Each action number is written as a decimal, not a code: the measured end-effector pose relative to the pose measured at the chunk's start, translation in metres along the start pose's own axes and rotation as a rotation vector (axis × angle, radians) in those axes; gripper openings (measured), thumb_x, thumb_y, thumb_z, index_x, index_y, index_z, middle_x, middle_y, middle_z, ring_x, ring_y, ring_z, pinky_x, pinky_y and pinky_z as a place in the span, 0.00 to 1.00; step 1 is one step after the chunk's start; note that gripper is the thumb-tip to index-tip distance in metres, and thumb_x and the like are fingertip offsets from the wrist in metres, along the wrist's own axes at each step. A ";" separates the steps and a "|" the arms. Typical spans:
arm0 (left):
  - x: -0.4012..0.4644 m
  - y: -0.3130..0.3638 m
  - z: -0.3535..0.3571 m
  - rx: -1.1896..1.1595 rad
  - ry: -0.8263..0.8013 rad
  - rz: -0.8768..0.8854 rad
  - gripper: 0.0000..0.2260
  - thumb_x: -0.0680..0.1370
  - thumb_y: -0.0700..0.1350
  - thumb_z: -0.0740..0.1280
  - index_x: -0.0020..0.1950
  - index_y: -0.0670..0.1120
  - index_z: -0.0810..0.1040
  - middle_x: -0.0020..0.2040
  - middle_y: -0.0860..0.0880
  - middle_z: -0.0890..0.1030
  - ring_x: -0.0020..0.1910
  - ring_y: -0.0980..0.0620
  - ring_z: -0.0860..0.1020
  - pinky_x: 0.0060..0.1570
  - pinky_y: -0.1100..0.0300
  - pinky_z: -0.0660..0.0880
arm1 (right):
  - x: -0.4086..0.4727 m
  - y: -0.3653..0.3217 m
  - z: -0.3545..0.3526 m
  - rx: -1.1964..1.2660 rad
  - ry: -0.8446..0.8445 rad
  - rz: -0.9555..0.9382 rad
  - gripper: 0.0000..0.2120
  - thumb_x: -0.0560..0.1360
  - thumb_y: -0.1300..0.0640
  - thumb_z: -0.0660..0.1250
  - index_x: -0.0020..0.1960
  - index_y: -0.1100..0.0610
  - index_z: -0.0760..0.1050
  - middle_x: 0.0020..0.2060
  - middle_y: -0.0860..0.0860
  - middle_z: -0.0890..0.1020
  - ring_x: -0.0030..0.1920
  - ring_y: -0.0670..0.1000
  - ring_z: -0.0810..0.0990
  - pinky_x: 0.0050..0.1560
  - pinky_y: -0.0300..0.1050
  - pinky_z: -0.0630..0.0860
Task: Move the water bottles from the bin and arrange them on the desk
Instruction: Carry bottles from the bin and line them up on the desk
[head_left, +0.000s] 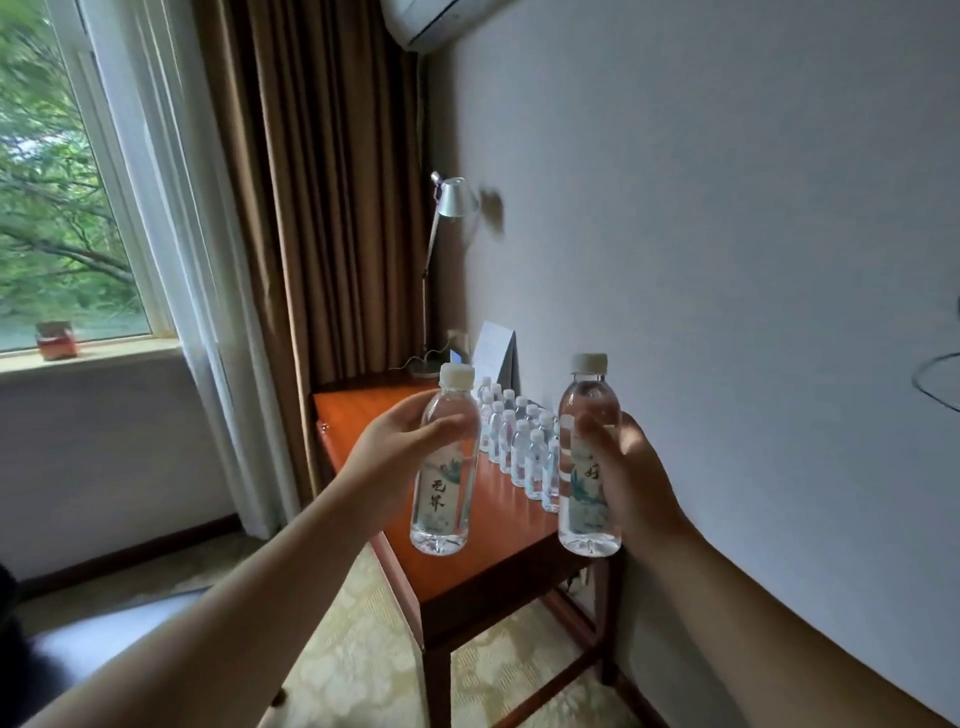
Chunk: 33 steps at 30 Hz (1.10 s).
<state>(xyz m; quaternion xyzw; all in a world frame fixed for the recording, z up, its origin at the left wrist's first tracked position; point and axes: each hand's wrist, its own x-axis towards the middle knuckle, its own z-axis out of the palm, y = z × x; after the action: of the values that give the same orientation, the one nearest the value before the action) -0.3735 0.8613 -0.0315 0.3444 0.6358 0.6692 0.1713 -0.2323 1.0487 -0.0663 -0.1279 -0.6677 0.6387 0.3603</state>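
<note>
Fingers (447, 423) of the left hand (395, 452) are wrapped round one water bottle (444, 483), and fingers (592, 431) of the right hand (631, 478) are wrapped round a second bottle (589, 467). Both bottles are held upright in the air, above the near end of the desk (467, 561). No bin can be seen. Farther back on the desk, toward its far right corner by the wall, a group of bottles (519, 441) is already stood up in close rows. Behind them, at the far edge, a folded card (496, 353) and a lamp (441, 270) are seen. The rows are packed tight, so a standing bottle could be bumped when a new one is set down, and many could be knocked over one after another. If a bottle is put too near the desk's left edge, it could be tipped off onto the floor. A loose hold could also let a smooth bottle slip.
</note>
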 end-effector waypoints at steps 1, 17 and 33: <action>0.014 -0.008 -0.008 0.004 0.005 -0.002 0.16 0.71 0.50 0.76 0.58 0.55 0.82 0.51 0.50 0.86 0.51 0.48 0.84 0.55 0.45 0.80 | 0.013 0.007 0.006 -0.005 -0.006 0.004 0.27 0.73 0.40 0.72 0.63 0.57 0.73 0.50 0.58 0.85 0.45 0.56 0.87 0.40 0.48 0.83; 0.266 -0.093 -0.096 0.031 -0.026 -0.078 0.18 0.70 0.52 0.76 0.59 0.56 0.81 0.54 0.52 0.85 0.54 0.51 0.83 0.58 0.47 0.77 | 0.253 0.124 0.074 -0.300 0.133 0.031 0.34 0.64 0.27 0.66 0.59 0.50 0.72 0.48 0.48 0.84 0.44 0.45 0.85 0.43 0.42 0.79; 0.476 -0.207 -0.229 0.183 -0.339 -0.109 0.17 0.72 0.51 0.76 0.60 0.53 0.83 0.53 0.57 0.86 0.52 0.57 0.84 0.57 0.51 0.80 | 0.386 0.230 0.189 -0.609 0.227 0.274 0.29 0.63 0.32 0.75 0.58 0.42 0.72 0.51 0.39 0.83 0.54 0.41 0.81 0.49 0.40 0.73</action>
<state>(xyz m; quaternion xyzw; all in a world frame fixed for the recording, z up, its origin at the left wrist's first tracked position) -0.9074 1.0387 -0.1060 0.4312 0.6738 0.5307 0.2799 -0.6935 1.1835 -0.1466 -0.3883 -0.7598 0.4343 0.2886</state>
